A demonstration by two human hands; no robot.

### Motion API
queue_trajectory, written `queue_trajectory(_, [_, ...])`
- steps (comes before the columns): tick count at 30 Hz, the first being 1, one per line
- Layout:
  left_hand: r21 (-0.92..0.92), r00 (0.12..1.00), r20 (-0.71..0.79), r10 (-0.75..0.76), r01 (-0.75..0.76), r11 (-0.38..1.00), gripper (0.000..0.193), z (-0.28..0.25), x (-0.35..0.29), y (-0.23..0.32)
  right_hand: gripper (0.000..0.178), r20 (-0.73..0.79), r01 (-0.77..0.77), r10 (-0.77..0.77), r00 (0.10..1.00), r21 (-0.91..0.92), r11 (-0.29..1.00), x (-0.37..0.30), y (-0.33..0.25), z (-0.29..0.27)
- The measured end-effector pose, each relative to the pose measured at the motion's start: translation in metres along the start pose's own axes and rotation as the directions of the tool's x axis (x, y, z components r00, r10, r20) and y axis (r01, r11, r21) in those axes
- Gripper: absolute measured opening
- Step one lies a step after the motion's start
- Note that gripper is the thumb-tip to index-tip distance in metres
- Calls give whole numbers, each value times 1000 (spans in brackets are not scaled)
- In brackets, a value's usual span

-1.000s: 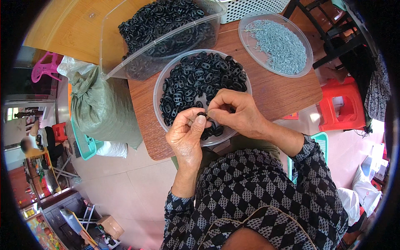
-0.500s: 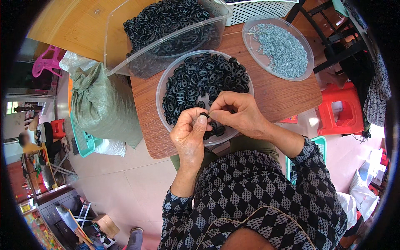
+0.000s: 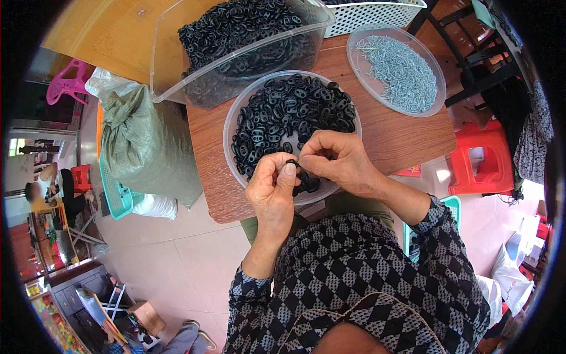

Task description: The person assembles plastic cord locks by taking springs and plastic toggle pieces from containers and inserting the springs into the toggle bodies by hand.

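Observation:
Over the near edge of a round, clear bowl (image 3: 229, 147), my two hands meet. Between thumb and fingers, my left hand (image 3: 270, 192) grips a small black plastic piece (image 3: 292, 162). My right hand (image 3: 345, 162) is pinched at the right side of that piece; whatever sits between its fingertips is too small or hidden to make out. Many loose black oval pieces (image 3: 283, 112), each with two holes, fill most of the bowl. To the right, an oval clear tray (image 3: 359, 71) carries a heap of small silvery screws (image 3: 404, 76).
Behind the bowl, a large clear bin (image 3: 171, 88) of similar black pieces stands beside a white perforated basket (image 3: 371, 17). All rest on a wooden table (image 3: 401, 141). A green sack (image 3: 147, 147) leans at left; a red stool (image 3: 480, 159) stands right. Another person (image 3: 56, 183) is far left.
The whole view has shifted slightly. My hands stay together on the black piece with barely any change. At the lower left, someone's leg and foot have come further into view.

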State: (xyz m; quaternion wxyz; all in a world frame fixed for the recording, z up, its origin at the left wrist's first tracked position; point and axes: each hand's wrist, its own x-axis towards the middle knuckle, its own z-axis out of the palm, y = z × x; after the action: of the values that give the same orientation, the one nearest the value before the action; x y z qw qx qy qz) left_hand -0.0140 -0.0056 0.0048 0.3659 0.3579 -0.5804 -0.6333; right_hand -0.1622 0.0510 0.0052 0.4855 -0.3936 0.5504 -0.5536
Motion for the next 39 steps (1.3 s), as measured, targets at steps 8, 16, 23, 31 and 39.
queue_trajectory(8, [-31, 1000, -9, -28, 27, 999, 11, -1, 1, 0, 13, -34, -39, 41, 999, 77, 996, 1, -1, 2])
queue_trajectory(16, [-12, 1000, -8, -9, 9, 1000, 11, -2, 1, -1, 13, -35, -23, 25, 999, 66, 998, 3, 1, 3])
queue_trajectory(23, [-50, 998, -1, -56, 56, 997, 10, -4, 2, 1, 12, -34, -24, 27, 999, 69, 997, 4, 2, 4])
queue_trajectory(31, [-65, 998, 6, -61, 62, 996, 11, -4, 3, 2, 11, -27, -59, 62, 998, 115, 992, 5, 3, 4])
queue_trajectory(39, [2, 1000, -3, -31, 31, 1000, 10, -4, 2, 1, 12, -34, -55, 59, 998, 102, 993, 5, 3, 7])
